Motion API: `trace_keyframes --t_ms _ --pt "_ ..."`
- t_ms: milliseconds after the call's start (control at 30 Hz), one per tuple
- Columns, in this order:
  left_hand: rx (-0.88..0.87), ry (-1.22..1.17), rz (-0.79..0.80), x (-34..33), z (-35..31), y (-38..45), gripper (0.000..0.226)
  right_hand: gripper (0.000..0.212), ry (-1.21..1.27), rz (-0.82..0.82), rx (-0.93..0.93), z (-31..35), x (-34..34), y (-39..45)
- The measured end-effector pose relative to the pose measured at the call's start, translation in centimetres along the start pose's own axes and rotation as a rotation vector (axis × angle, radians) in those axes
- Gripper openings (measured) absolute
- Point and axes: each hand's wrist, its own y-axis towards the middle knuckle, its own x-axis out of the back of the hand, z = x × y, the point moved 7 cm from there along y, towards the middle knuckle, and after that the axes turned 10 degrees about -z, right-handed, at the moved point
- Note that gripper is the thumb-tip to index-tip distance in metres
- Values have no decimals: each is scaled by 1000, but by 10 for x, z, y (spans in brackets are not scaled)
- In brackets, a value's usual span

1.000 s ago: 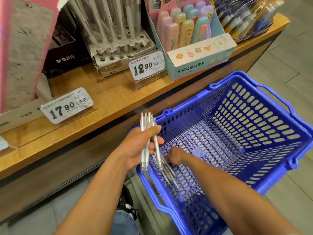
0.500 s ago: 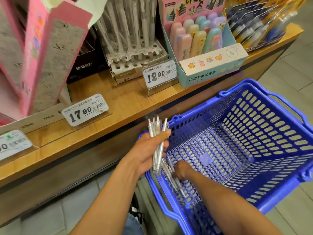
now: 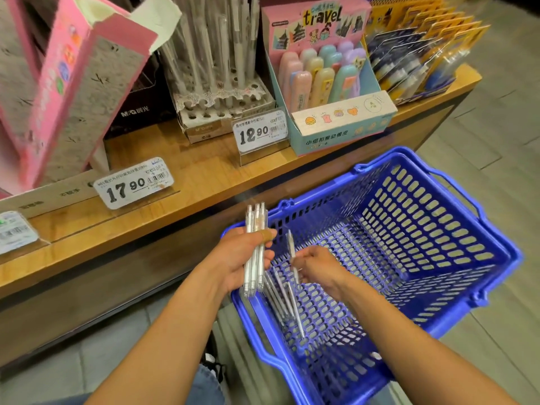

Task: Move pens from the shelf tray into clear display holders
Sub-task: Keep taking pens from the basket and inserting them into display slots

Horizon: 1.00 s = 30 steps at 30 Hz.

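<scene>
Pens, clear-barrelled: bundle (image 3: pixel 255 247) upright, gripped by left hand (image 3: pixel 236 258); single pen (image 3: pixel 293 258) pinched by right hand (image 3: pixel 317 267); others loose (image 3: pixel 285 302) in blue basket (image 3: pixel 438 323); likely light, stiff, slippery; best held mid-barrel.

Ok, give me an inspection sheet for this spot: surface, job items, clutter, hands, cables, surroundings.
Surface: wooden shelf with price tags 17.90 and 12.90.
Job's things: bundle of white pens upright in the left hand; single pen in the right hand; loose pens lying in the blue basket; pen display stand on the shelf.
Clutter: pink box tilted; eraser display box.
Hands: left hand grips the bundle; right hand pinches the single pen.
Cables: nothing seen.
Surroundings: grey tiled floor.
</scene>
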Motion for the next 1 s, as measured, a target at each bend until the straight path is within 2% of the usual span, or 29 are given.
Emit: trace_keyframes --t_ms 133,233,300,400,500,567,633,700,767,867,933,1000 --pt "13 -20 2 -2 1 -3 19 13 167 -50 221 49 17 -55" --pt "6 -32 34 -4 0 -6 32 18 160 15 304 70 4 -83" --pt "4 -33 79 -6 0 -9 36 22 149 55 314 75 -6 -91" --pt "14 -33 130 -8 2 -10 26 24 135 69 340 80 -13 -93" --pt "12 -50 89 -3 2 -5 17 27 98 133 316 78 -11 -83" --pt "11 -71 70 -2 2 -2 17 19 71 238 278 72 -7 -70" --pt "12 -85 70 0 3 -2 17 4 56 254 206 57 1 -47" --pt "24 -97 75 1 4 -2 15 11 -85 125 127 30 7 -16" --pt "45 -113 94 1 5 -3 12 15 -359 35 85 -5 3 9" --pt "71 -138 117 2 5 -4 10 10 -835 90 48 -65 -19 35" --pt "76 -140 128 3 5 -5 10 8 -1053 114 46 -86 -29 41" --pt "71 -128 130 3 5 -4 8 36 -1172 108 40 -96 -37 46"
